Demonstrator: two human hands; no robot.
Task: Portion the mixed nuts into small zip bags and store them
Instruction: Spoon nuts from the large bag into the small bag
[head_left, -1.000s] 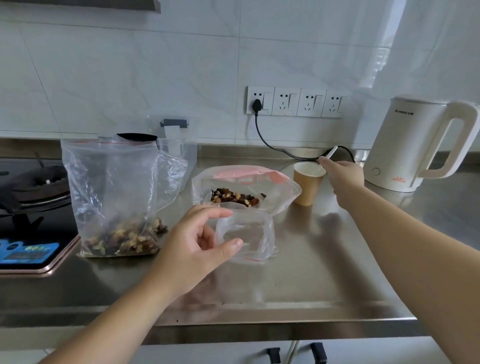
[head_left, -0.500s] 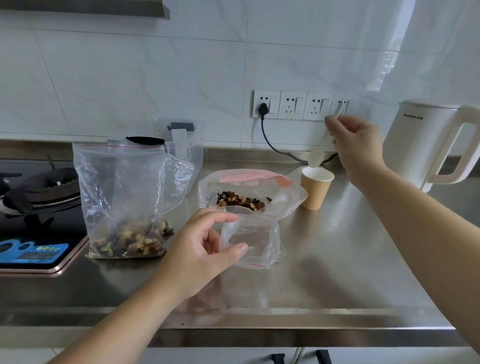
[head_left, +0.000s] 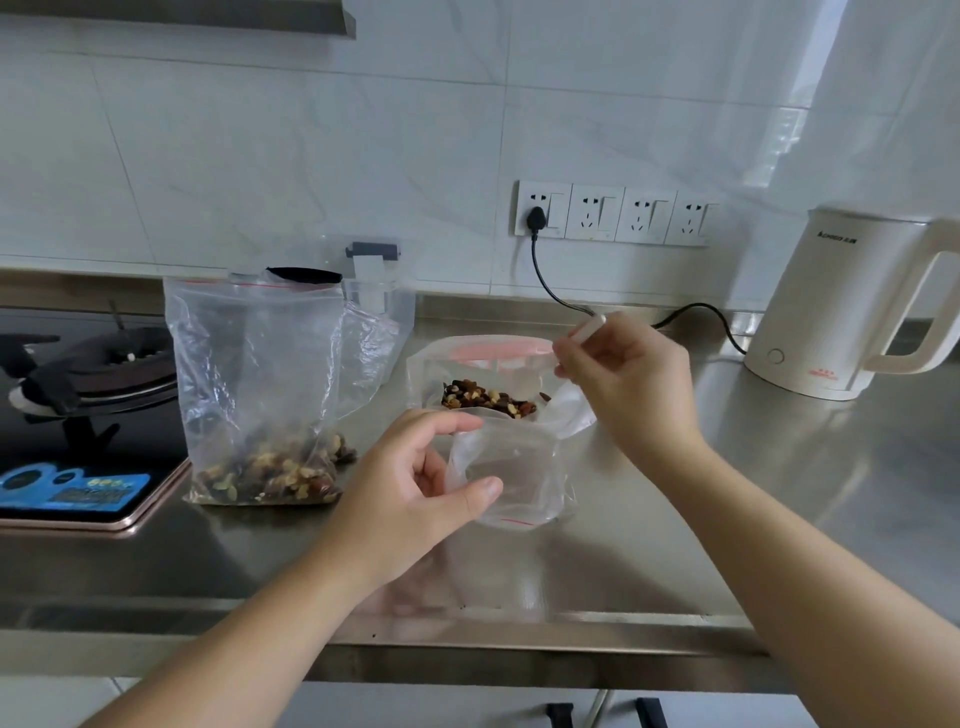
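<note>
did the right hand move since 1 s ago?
Yes. The right hand, holding a white spoon, came back from beside the kettle toward the left, and is now over the open nut bag.

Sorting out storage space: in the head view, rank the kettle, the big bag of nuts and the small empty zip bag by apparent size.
1. big bag of nuts
2. kettle, roughly alike; ranking unsure
3. small empty zip bag

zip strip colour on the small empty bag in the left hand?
Red: a thin line across the small clear zip bag, near its lower edge. Head view, the only one.
</note>
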